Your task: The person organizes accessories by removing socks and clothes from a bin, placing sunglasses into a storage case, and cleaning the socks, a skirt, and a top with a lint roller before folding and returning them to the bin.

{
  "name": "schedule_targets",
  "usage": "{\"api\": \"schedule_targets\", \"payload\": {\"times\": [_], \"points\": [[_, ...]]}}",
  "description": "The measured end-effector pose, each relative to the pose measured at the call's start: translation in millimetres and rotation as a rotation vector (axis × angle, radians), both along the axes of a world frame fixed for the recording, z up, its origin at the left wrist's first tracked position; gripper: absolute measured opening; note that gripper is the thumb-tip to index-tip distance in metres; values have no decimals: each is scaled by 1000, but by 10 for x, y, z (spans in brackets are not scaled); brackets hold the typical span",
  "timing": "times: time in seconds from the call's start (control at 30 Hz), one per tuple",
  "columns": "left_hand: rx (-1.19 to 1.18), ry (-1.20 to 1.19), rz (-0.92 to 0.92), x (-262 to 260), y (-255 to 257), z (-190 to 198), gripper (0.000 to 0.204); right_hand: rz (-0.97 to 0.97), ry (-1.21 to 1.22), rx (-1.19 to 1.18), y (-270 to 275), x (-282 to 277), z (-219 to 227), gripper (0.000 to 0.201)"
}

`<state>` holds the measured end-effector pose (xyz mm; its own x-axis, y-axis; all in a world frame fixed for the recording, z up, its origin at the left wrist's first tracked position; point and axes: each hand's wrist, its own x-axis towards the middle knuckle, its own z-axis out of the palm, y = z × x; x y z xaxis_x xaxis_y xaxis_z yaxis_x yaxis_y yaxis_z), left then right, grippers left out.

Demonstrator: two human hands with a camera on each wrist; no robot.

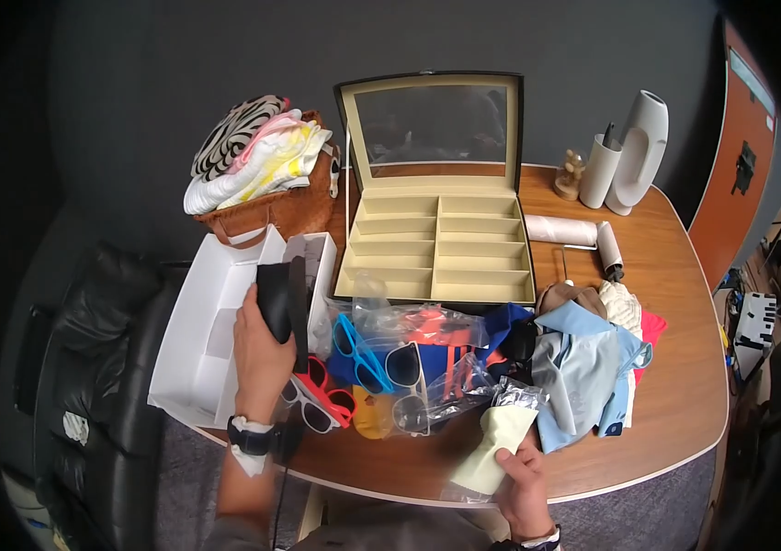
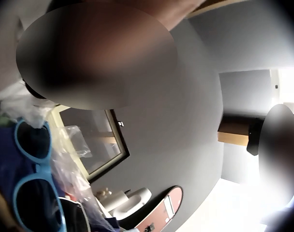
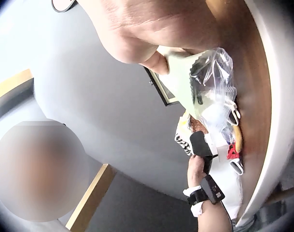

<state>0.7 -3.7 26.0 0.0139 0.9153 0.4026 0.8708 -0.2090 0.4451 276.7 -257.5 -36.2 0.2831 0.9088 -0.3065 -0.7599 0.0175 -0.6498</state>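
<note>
My left hand (image 1: 265, 358) grips a black case-like object (image 1: 277, 298) over the divider side of the white box (image 1: 190, 321). My right hand (image 1: 526, 482) pinches a pale yellow-green cloth (image 1: 492, 445) with crinkled clear plastic around it, low over the table's front edge. Between the hands lie blue sunglasses (image 1: 361, 356), red sunglasses (image 1: 331, 393) and white-framed ones, among clear plastic bags (image 1: 390, 321). In the left wrist view the blue sunglasses (image 2: 38, 174) show at the lower left. The right wrist view shows the cloth (image 3: 180, 79) under my thumb.
Behind the pile stands an open compartment case (image 1: 436, 243) with a glass lid. A brown basket (image 1: 308, 207) of folded cloths is at the back left. Light blue clothing (image 1: 583, 358) lies at right. A white vase (image 1: 640, 151) and a lint roller (image 1: 560, 230) stand and lie farther back.
</note>
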Motion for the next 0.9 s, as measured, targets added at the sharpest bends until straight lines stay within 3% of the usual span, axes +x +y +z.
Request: {"api": "schedule_targets", "payload": {"times": [0.1,0.2,0.3,0.33,0.43,0.47,0.5,0.57,0.63,0.67,0.77,0.8,0.9], "points": [[73,-120,-28,217,-263,282,93,23,-21,25,43,-1,99,40],[51,-344,-244,350,-548,236,100,104,-83,103,81,32,250,42],[-121,-453,-365,715,-1036,391,104,238,-113,214,49,27,527,43],[-39,-262,-428,737,-1090,285,120,289,-115,251,46,-7,628,44],[-26,-326,-595,931,-1246,135,119,501,-234,455,115,-184,788,47],[-61,-398,-637,951,-1238,-108,116,559,-276,511,162,-257,840,47],[-144,-434,-616,979,-1294,-154,107,571,-276,517,211,-336,887,47],[-234,-606,-757,970,-1280,-279,94,592,-366,469,266,-386,924,48],[-304,-777,-913,959,-1205,-355,85,457,-431,430,280,-380,918,49],[-303,-785,-929,970,-1210,-337,93,394,-463,410,287,-373,919,49],[-289,-693,-822,980,-1237,-102,120,167,-423,315,286,-316,894,49],[-376,-715,-716,956,-1275,-181,127,122,-439,290,290,-266,894,49],[-403,-768,-758,915,-1269,-177,112,-43,-505,230,317,-226,774,49]]}}
